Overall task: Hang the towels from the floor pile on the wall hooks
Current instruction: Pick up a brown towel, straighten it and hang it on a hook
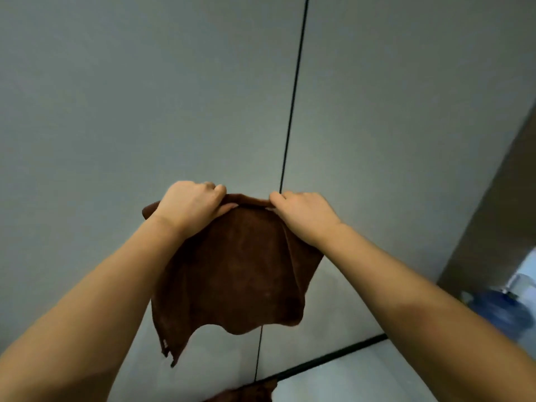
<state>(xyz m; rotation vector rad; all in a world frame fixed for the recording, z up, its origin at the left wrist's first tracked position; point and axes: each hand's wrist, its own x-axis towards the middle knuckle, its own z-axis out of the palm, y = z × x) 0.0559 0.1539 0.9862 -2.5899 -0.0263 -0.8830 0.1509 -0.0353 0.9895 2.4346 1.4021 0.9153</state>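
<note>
We hold a dark brown, soft terry towel [237, 274] up against the pale grey panelled wall [145, 97], its body hanging loose below our fists; our left hand [190, 207] curls its fingers over the top edge near one corner, and our right hand [301, 214] pinches the same edge just beside it, so the short span between them stays taut, probably to slip it over a hook; no hook shows, perhaps hidden behind the cloth; a thin black seam [293, 97] runs down the wall behind; at the bottom edge more brown cloth [249, 393] peeks in, likely the pile.
</note>
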